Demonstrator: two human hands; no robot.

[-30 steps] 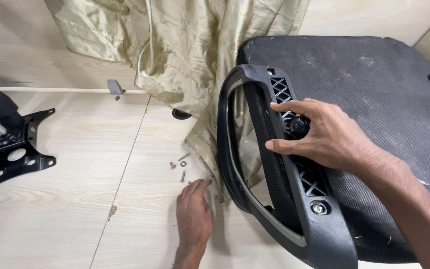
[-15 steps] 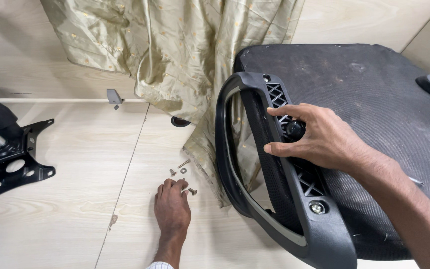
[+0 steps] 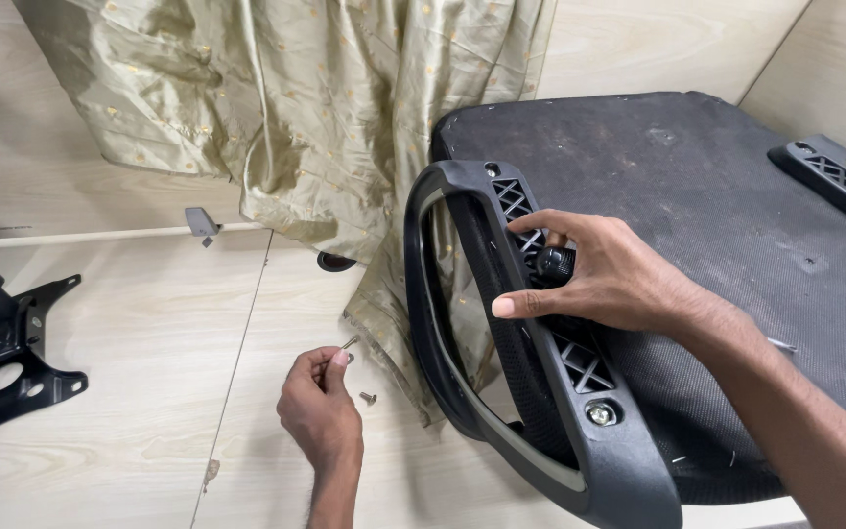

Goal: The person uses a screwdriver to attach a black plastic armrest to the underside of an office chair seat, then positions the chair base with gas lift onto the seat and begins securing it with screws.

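Nearest the camera, the left hand (image 3: 320, 411) is closed in a pinch on a small silver metal bolt (image 3: 346, 345), its long axis slanting up and to the right from the fingertips; a second loose short screw (image 3: 367, 398) lies on the pale wood-look floor (image 3: 129, 392) just to the right of that hand, apart from it. Further right and higher, the right hand (image 3: 604, 279) rests curled on the black ribbed plastic chair armrest (image 3: 540, 382), fingers around a round black knob (image 3: 555, 263); whether it grips tight I cannot tell. The armrest sits against the upturned black fabric chair seat (image 3: 697, 196). Open floor lies left of the left hand, as far as a black metal bracket plate (image 3: 2, 367). Beyond the hands hangs a crumpled olive-gold satin cloth (image 3: 315, 108).
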